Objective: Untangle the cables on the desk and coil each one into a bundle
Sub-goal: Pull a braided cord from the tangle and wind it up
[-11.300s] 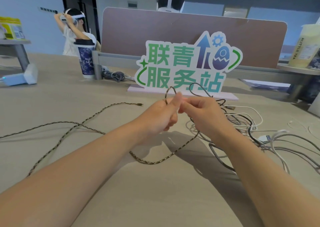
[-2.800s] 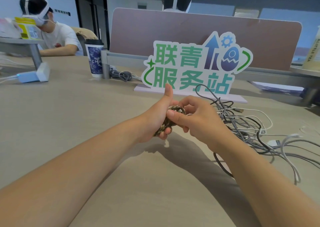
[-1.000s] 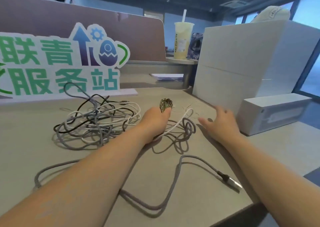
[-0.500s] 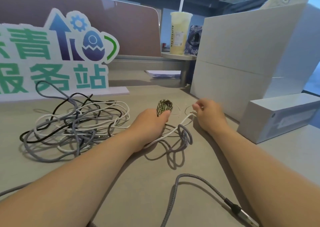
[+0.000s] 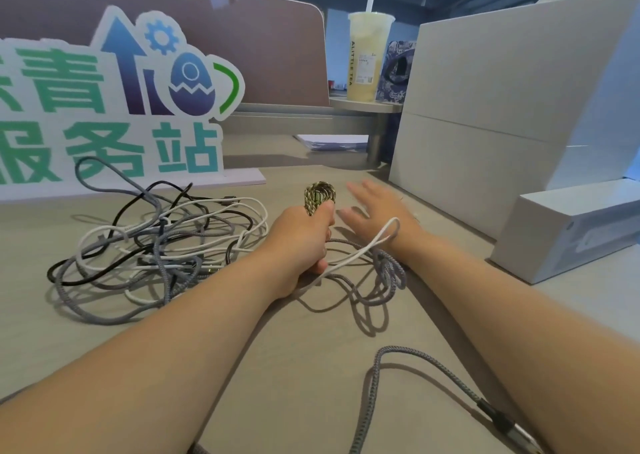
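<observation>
Watching the head cam feed rn. Left hand is clenched around the coiled gold/black braided bundle, which stands upright and pokes out the top of the fist, just above the desk. Right hand is released, fingers straight and spread, holding nothing; can't tell if it's touching the desktop or just over it. A loop of white cable lies across the right wrist and runs back under the left hand.

Room-wise: the big white box has its wall near the right fingertips on the right side, and the smaller white box sits beside the right forearm, so that side is tight. The main tangle of grey, white and black cables sits left of the left hand, its right edge abt touching the left wrist. Behind it is the sign, its base edge near the bundle w/ a strip of bare desk between. A grey braided cable curls betw the two forearms, its plug by the right forearm near the bottom of the frame. Most open desktop is betw the forearms, in front of the tangle
</observation>
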Demonstrator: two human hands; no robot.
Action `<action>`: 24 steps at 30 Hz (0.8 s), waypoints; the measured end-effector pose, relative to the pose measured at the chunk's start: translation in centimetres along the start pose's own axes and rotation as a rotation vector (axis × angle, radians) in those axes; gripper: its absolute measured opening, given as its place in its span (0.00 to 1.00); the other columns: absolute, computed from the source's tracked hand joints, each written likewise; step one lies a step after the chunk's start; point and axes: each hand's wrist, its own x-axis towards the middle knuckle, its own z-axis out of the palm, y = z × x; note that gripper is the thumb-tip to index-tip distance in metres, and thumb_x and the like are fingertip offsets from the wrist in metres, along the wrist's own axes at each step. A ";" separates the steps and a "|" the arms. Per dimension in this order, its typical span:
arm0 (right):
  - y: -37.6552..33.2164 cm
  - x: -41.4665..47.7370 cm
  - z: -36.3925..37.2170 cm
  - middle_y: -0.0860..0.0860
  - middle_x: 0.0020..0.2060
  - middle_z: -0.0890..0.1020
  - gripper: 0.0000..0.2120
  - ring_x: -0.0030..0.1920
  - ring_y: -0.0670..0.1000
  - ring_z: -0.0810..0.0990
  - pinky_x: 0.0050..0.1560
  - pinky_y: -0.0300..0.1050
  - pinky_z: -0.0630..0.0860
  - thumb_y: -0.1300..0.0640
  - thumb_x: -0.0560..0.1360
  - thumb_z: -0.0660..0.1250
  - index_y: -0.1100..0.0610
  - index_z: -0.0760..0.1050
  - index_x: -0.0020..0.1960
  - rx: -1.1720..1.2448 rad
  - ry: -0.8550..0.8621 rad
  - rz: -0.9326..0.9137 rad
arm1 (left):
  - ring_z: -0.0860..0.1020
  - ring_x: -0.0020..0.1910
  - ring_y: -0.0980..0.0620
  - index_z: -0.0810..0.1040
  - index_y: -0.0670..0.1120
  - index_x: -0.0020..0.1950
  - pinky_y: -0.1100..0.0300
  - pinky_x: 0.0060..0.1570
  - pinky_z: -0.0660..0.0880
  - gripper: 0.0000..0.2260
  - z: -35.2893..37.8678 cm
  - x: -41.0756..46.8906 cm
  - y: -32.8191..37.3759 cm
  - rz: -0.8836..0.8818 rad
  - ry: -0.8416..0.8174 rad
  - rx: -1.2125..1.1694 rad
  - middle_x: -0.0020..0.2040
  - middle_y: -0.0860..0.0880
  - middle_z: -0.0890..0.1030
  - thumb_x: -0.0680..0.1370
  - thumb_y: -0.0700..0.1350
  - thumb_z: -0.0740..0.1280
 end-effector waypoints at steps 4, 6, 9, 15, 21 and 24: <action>0.0 0.9 0.4 0.51 0.62 0.76 0.18 0.60 0.55 0.73 0.56 0.45 0.68 0.50 0.80 0.56 0.52 0.72 0.67 -0.070 -0.214 -0.062 | 0.66 0.25 0.51 0.74 0.45 0.44 0.61 0.27 0.69 0.14 -0.1 -0.1 0.1 -0.014 -0.018 -0.053 0.33 0.48 0.70 0.80 0.54 0.58; 0.3 0.7 0.2 0.53 0.52 0.83 0.11 0.52 0.56 0.78 0.51 0.46 0.74 0.58 0.75 0.63 0.57 0.81 0.54 0.000 0.010 -0.031 | 0.66 0.25 0.52 0.74 0.46 0.43 0.62 0.25 0.68 0.13 -0.1 -0.2 0.2 -0.002 -0.015 -0.070 0.34 0.49 0.70 0.81 0.53 0.58; 0.1 0.4 0.2 0.51 0.43 0.84 0.08 0.43 0.51 0.78 0.46 0.43 0.74 0.61 0.72 0.67 0.55 0.82 0.49 -0.071 0.159 -0.076 | 0.66 0.25 0.53 0.74 0.46 0.43 0.62 0.25 0.68 0.13 -0.1 -0.3 0.3 0.010 -0.011 -0.061 0.34 0.49 0.70 0.81 0.53 0.58; -0.2 -0.5 -1.8 0.52 0.46 0.83 0.16 0.48 0.48 0.79 0.52 0.42 0.76 0.70 0.73 0.65 0.58 0.78 0.57 0.379 0.334 0.140 | 0.67 0.30 0.52 0.74 0.49 0.43 0.59 0.31 0.68 0.14 -0.2 -1.4 1.3 0.108 -0.013 -0.037 0.36 0.50 0.72 0.80 0.56 0.57; -2.5 -1.1 -8.3 0.56 0.42 0.79 0.16 0.42 0.54 0.77 0.35 0.38 0.72 0.71 0.77 0.52 0.57 0.76 0.51 0.486 0.332 0.170 | 0.69 0.35 0.53 0.74 0.47 0.50 0.60 0.33 0.69 0.14 -1.8 -3.4 5.6 0.232 -0.001 0.014 0.38 0.52 0.73 0.81 0.55 0.56; -5.2 -1.2 -10.2 0.56 0.42 0.78 0.18 0.41 0.54 0.75 0.36 0.41 0.74 0.71 0.75 0.50 0.58 0.76 0.52 0.498 0.312 0.156 | 0.70 0.38 0.52 0.75 0.48 0.49 0.58 0.38 0.70 0.13 -4.0 -4.8 6.4 0.184 0.024 0.027 0.40 0.51 0.73 0.81 0.55 0.56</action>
